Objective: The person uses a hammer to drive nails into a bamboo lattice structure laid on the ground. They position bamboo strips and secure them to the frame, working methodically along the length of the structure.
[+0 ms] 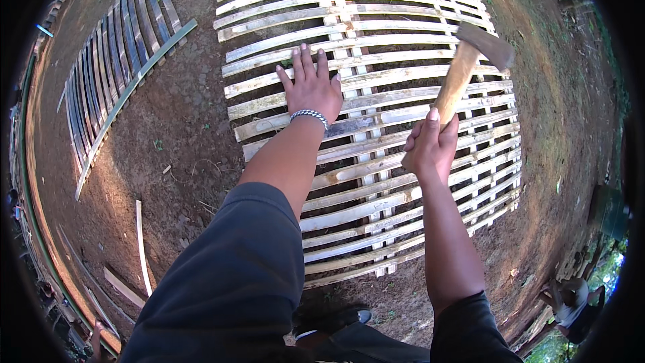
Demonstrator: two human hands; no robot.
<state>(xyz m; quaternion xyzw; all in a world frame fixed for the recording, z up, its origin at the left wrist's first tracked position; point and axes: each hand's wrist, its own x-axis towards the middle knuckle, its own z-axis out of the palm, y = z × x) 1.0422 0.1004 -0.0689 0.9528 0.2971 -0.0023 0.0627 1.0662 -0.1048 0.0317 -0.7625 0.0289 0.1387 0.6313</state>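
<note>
A large panel of pale bamboo slats (376,83) lies on the ground before me, its slats running crosswise over lengthwise strips. My left hand (313,87), with a silver chain bracelet (310,116) at the wrist, is laid flat on the slats left of the middle, fingers spread. In my right hand (433,144) is a hatchet, gripped by its wooden handle (458,81). The dark metal head (487,46) is raised over the panel's right side, apart from the slats as far as I can tell.
A second panel of darker slats (127,40) lies at the left, a long greenish strip (138,83) along its edge. Loose strips (142,249) rest on the dirt nearer me. Another person (573,306) is at the lower right, near a dark green container (608,212).
</note>
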